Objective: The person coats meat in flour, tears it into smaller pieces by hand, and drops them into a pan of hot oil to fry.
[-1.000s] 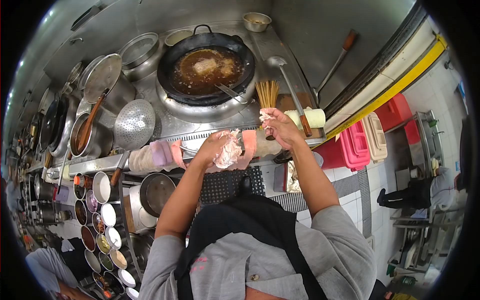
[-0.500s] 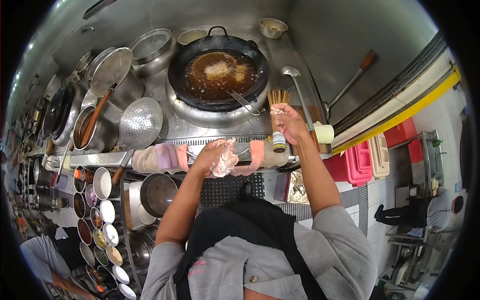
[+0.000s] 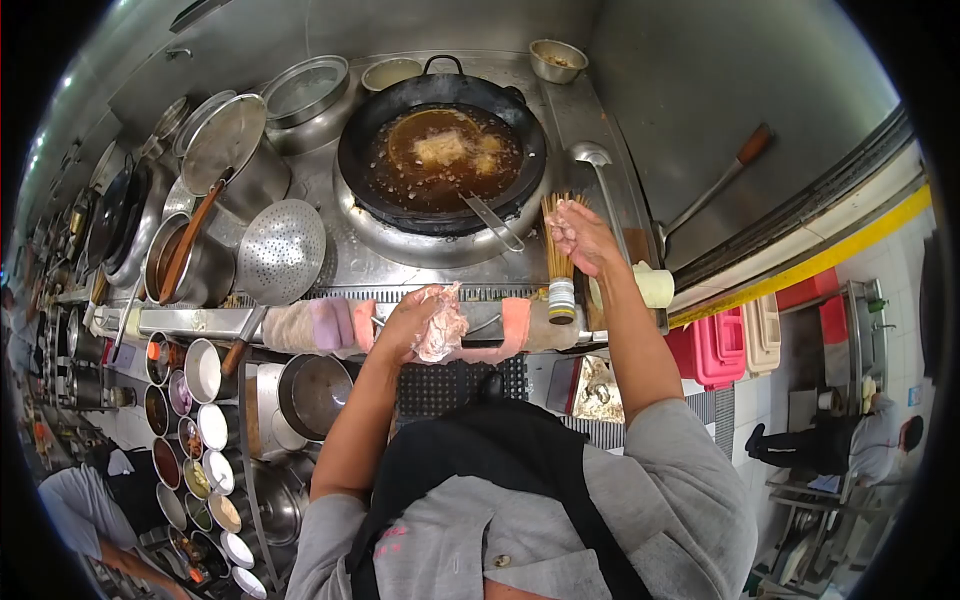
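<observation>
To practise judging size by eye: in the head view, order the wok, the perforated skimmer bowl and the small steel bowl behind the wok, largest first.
1. wok
2. perforated skimmer bowl
3. small steel bowl; it sits farthest from the camera, yet is plainly smallest.

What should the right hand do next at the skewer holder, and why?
Probably pinch one skewer out of the bundle of skewers: the right hand sits at their tips, while the left hand holds a lump of raw meat with nothing threaded through it.
</observation>
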The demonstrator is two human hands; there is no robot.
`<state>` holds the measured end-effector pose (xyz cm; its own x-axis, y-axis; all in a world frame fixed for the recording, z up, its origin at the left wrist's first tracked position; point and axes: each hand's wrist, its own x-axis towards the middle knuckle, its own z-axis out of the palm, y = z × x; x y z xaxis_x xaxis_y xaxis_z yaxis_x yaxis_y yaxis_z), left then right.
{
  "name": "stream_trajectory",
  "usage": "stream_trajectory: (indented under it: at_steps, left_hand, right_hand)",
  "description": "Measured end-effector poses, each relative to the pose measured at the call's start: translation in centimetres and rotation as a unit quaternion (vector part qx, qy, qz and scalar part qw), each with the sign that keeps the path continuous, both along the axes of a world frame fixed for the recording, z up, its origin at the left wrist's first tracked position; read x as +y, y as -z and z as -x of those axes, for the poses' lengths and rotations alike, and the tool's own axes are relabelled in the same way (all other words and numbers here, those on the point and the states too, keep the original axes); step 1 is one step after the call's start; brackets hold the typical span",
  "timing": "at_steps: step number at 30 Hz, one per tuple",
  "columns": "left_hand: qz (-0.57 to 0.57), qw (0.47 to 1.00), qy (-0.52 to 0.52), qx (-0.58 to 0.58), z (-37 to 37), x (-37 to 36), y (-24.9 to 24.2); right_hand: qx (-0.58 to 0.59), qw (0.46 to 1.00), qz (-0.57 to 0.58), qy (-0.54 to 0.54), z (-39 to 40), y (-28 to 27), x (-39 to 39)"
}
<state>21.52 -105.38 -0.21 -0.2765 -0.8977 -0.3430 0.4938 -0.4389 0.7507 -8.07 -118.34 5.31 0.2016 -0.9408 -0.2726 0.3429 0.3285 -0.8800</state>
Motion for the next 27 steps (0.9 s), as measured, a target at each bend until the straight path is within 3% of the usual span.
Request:
stream_trajectory:
  at_steps: [4, 7, 11, 14, 18, 20, 21, 23, 24, 27]
  left_hand:
    - [0.000, 1.000, 0.012, -0.019, -0.2, -0.6, 0.2]
    - [0.001, 1.000, -0.007, 0.023, -0.4, -0.6, 0.2]
    - [-0.003, 1.000, -0.019, 0.017, -0.8, -0.5, -0.2]
    - [-0.005, 1.000, -0.020, 0.019, -1.4, -0.3, 0.4]
    - [-0.002, 0.999, -0.033, 0.020, -2.1, 0.2, 1.3]
    - [0.005, 0.999, -0.035, 0.020, -2.4, 0.5, 1.4]
    - [0.005, 0.999, -0.035, 0.025, -2.5, 0.7, 1.2]
    - [0.004, 0.999, -0.035, 0.032, -2.7, 1.0, 1.3]
    - [0.003, 0.999, -0.036, 0.035, -2.8, 1.1, 1.6]
    - [0.002, 0.999, -0.043, 0.030, -2.7, 1.5, 1.6]
  right_hand:
    - [0.046, 0.997, 0.048, -0.047, 0.3, 0.7, -2.1]
    - [0.149, 0.988, -0.008, -0.037, -0.2, -0.7, -3.2]
    - [0.180, 0.974, 0.109, -0.079, -0.6, 1.3, -6.3]
    - [0.115, 0.980, 0.117, -0.114, -0.8, 0.5, -8.1]
    - [0.220, 0.956, 0.150, -0.123, -1.5, 0.1, -10.4]
    - [0.300, 0.936, 0.155, -0.099, -2.0, 1.2, -12.1]
    - [0.361, 0.903, 0.214, -0.089, -1.9, 2.7, -13.8]
    - [0.473, 0.816, 0.327, -0.064, -1.4, 5.8, -16.7]
    - [0.533, 0.735, 0.415, -0.058, -2.0, 2.7, -15.0]
    - [0.571, 0.764, 0.300, -0.040, -2.9, 2.5, -16.4]
